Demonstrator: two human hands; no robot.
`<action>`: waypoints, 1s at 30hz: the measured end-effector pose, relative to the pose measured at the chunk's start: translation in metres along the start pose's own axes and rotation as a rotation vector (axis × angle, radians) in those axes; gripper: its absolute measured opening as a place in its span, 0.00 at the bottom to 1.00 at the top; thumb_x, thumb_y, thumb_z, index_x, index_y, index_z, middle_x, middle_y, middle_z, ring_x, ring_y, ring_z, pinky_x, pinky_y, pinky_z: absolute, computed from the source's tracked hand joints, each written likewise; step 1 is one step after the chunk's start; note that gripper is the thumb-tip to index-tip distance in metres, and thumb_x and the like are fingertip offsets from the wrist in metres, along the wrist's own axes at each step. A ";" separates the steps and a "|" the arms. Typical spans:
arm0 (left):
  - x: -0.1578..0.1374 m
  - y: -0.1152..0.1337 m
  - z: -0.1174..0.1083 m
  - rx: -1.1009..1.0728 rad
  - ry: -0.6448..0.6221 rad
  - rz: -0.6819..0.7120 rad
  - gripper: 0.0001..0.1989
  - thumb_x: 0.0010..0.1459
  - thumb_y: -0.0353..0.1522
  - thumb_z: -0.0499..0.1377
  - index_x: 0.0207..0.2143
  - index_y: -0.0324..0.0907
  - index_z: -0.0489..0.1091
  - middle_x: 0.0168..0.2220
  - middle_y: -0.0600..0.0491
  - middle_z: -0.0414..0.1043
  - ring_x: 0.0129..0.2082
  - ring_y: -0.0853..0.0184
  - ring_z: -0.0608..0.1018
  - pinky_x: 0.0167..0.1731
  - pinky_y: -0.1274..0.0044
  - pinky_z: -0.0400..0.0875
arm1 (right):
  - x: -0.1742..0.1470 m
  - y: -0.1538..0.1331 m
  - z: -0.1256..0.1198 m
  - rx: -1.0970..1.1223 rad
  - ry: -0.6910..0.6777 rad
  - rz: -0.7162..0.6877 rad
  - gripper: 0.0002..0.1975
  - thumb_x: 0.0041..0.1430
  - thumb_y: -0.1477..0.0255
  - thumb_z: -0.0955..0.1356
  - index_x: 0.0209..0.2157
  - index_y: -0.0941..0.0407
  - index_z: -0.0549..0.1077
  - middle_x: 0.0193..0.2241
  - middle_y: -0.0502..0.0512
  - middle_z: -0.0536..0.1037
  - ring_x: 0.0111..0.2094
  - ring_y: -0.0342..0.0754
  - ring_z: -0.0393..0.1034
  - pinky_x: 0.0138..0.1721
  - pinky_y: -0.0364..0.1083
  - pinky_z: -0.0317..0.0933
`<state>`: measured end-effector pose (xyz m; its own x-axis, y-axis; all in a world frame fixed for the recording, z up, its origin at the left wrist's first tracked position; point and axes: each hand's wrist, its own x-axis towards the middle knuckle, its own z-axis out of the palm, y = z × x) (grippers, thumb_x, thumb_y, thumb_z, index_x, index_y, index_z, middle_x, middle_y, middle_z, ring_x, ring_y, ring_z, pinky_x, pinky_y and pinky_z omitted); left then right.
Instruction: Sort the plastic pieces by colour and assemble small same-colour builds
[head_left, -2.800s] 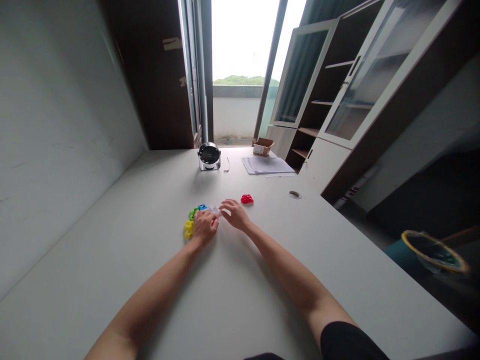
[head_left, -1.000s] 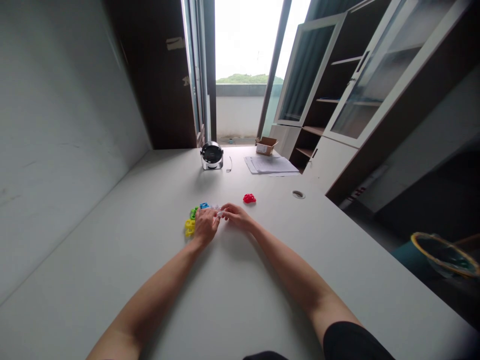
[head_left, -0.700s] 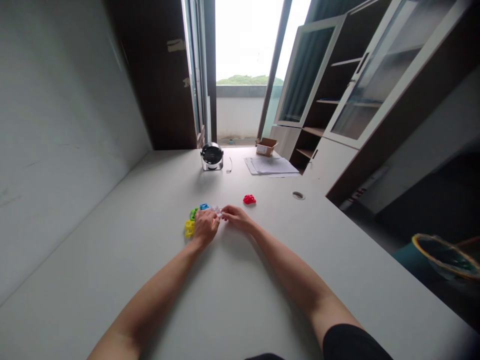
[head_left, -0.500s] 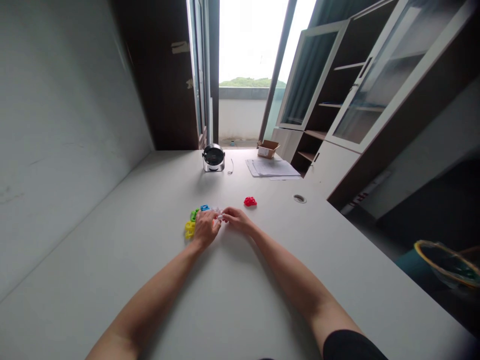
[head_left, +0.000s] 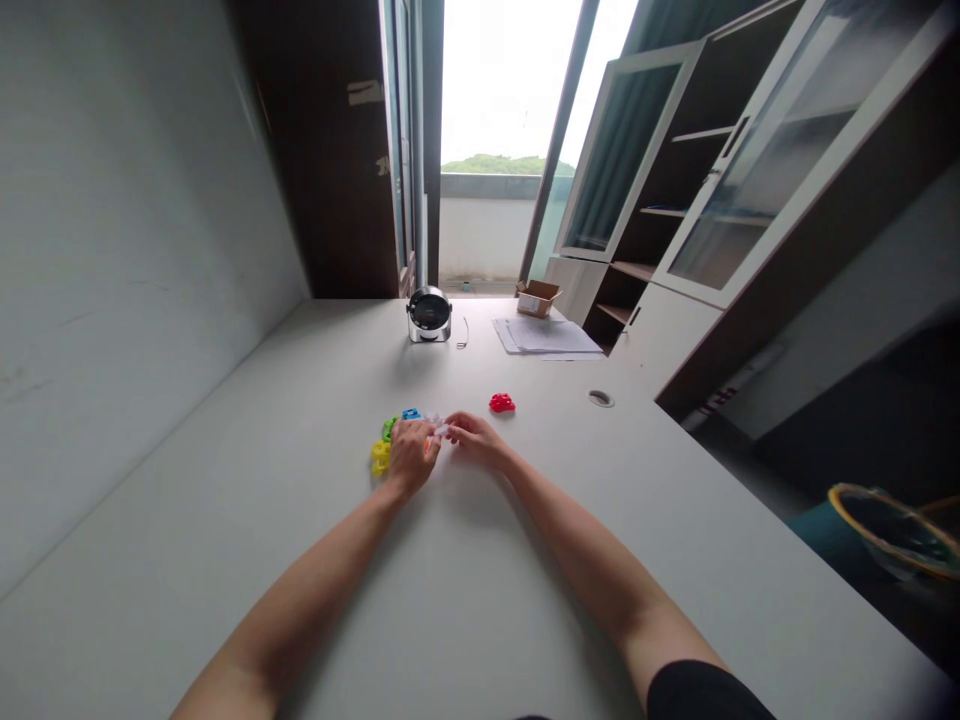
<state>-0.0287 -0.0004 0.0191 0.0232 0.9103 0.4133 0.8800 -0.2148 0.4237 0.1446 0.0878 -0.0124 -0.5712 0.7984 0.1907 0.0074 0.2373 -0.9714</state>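
My left hand [head_left: 412, 458] and my right hand [head_left: 478, 440] meet over the table, fingertips closed on a small white piece [head_left: 441, 430] between them. Its exact kind is too small to make out. Around my left hand lie small plastic pieces: yellow ones [head_left: 380, 458], green ones [head_left: 388, 429] and blue ones [head_left: 410, 413]. More white pieces [head_left: 433, 418] show just behind the fingers. A bit of orange [head_left: 427, 444] peeks out beneath my left hand, mostly hidden. Beyond my right hand sits a little heap of red pieces [head_left: 502, 403].
The white table [head_left: 480, 600] runs along a wall at left. Toward its far end stand a round black lamp-like device [head_left: 430, 312], a short cord [head_left: 463, 333], papers [head_left: 547, 337] and an open cardboard box [head_left: 537, 298]. A cable hole [head_left: 600, 398] lies right, near glass-door cabinets [head_left: 720, 200].
Both hands stay in nearly the same spot. The white piece between the fingertips has turned slightly and shows more of its surface. The whole view has shifted a little.
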 end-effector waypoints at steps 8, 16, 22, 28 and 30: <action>0.000 -0.001 0.000 0.044 -0.024 -0.025 0.11 0.67 0.37 0.52 0.34 0.47 0.73 0.43 0.51 0.76 0.50 0.59 0.70 0.60 0.63 0.58 | 0.000 0.002 -0.001 -0.016 -0.029 -0.029 0.23 0.53 0.52 0.73 0.42 0.56 0.74 0.27 0.48 0.72 0.29 0.44 0.64 0.31 0.43 0.57; 0.001 -0.001 0.002 0.022 -0.020 -0.014 0.13 0.68 0.37 0.51 0.34 0.47 0.72 0.43 0.52 0.76 0.49 0.60 0.71 0.60 0.65 0.59 | -0.001 0.003 -0.001 -0.115 0.003 -0.027 0.21 0.55 0.51 0.71 0.33 0.56 0.72 0.25 0.47 0.69 0.27 0.43 0.60 0.29 0.42 0.53; 0.001 0.000 0.000 0.006 -0.031 0.004 0.08 0.66 0.37 0.54 0.38 0.48 0.73 0.45 0.52 0.76 0.51 0.60 0.71 0.62 0.64 0.57 | 0.001 0.005 0.000 -0.232 0.051 -0.023 0.21 0.57 0.50 0.69 0.30 0.56 0.72 0.23 0.48 0.71 0.26 0.43 0.60 0.27 0.42 0.53; 0.001 -0.001 0.000 0.015 -0.049 -0.013 0.07 0.64 0.36 0.57 0.42 0.49 0.73 0.47 0.52 0.76 0.52 0.59 0.71 0.63 0.63 0.56 | 0.001 0.001 0.001 -0.253 0.086 -0.016 0.22 0.58 0.50 0.67 0.26 0.56 0.72 0.22 0.50 0.73 0.26 0.44 0.62 0.29 0.43 0.56; 0.001 -0.001 0.001 0.017 -0.042 -0.004 0.07 0.64 0.36 0.56 0.41 0.48 0.74 0.46 0.51 0.76 0.52 0.59 0.71 0.63 0.63 0.56 | 0.001 0.002 0.002 -0.261 0.089 -0.007 0.23 0.59 0.50 0.66 0.25 0.56 0.72 0.22 0.51 0.73 0.26 0.45 0.63 0.29 0.44 0.57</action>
<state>-0.0295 0.0009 0.0183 0.0391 0.9253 0.3772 0.8882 -0.2051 0.4111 0.1428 0.0881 -0.0140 -0.4973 0.8392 0.2202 0.2216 0.3683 -0.9029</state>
